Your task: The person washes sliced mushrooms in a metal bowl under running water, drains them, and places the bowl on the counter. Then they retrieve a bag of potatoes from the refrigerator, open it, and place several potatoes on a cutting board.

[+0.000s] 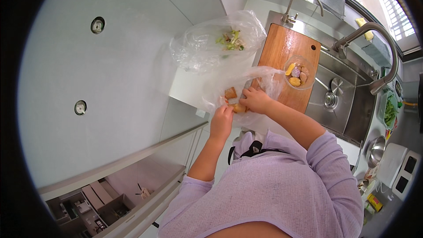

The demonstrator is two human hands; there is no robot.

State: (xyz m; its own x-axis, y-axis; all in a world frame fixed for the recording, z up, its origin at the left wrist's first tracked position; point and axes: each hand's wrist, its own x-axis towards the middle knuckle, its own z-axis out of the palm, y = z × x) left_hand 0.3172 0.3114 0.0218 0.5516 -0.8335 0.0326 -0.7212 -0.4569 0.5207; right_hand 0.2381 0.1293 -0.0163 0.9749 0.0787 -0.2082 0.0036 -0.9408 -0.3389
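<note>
A clear plastic bag (pixel 271 76) with brown and yellowish food pieces lies across the counter's edge and part of a wooden cutting board (pixel 276 44). Both my hands are at this bag. With bent fingers, my left hand (pixel 222 119) pinches at its lower left side, beside a yellowish piece (pixel 238 108). My right hand (pixel 256 100) rests over the bag's right part, its fingertips partly hidden in the plastic. A browned square piece (pixel 230 93) lies between and above the hands. On the board stands a clear bowl (pixel 299 72) holding yellow, purple and pinkish pieces.
Another clear bag (pixel 214 39) with green vegetable scraps lies on the counter behind. To the right is a steel sink (pixel 355 100) with a tall curved faucet (pixel 393 49). A basket of leafy greens (pixel 390 109) and a metal bowl (pixel 376 152) stand at the far right.
</note>
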